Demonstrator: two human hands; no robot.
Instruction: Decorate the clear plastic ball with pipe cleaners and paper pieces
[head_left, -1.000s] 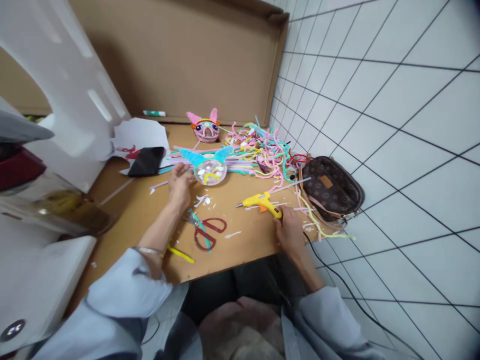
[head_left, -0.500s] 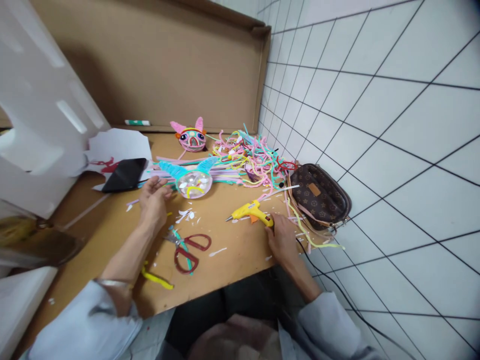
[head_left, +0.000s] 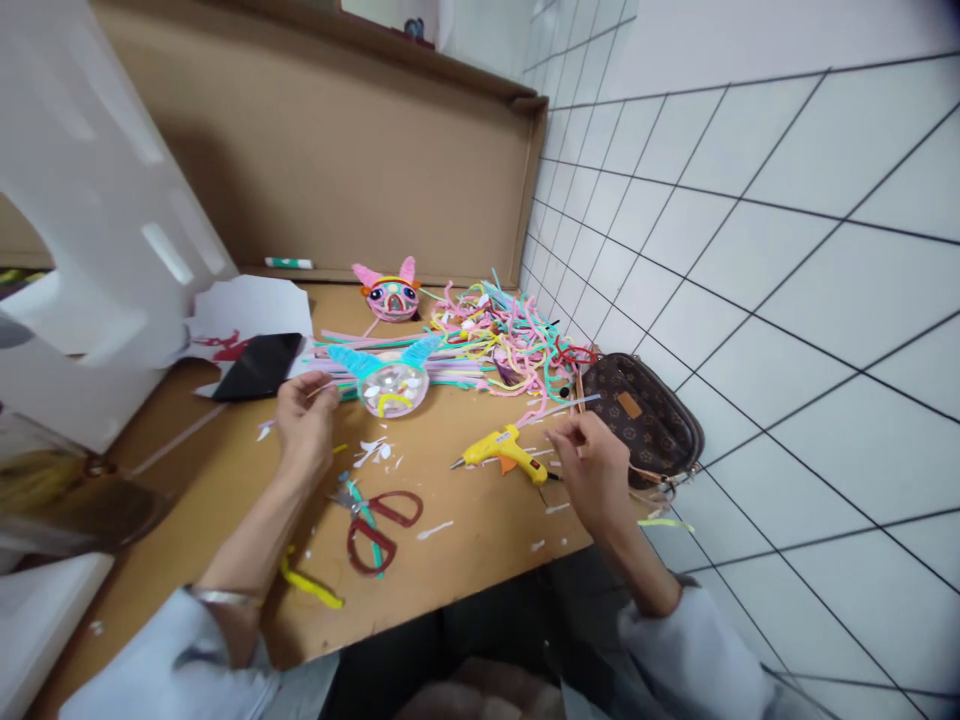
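Note:
My left hand hovers at the left ends of a bundle of pastel pipe cleaners, thumb and fingers curled together; anything between them is too small to make out. Beside it lies a clear round ornament with blue fuzzy ears and a yellow curl. My right hand is in a pinch, just right of a yellow hot glue gun lying on its side; what the pinch holds, if anything, cannot be made out. Red-handled scissors rest on the table, across a teal pipe cleaner.
Behind stands a finished-looking pink-eared ornament, next to a tangle of pipe cleaners. A brown patterned bag sits by the tiled wall. At left are a black phone, white paper and a yellow pipe cleaner. White scraps are scattered.
My right hand has let go of the glue gun's handle and moved up and right, its fingers now pinched. My left hand stays by the pipe cleaners. The camera view has tilted slightly upward.

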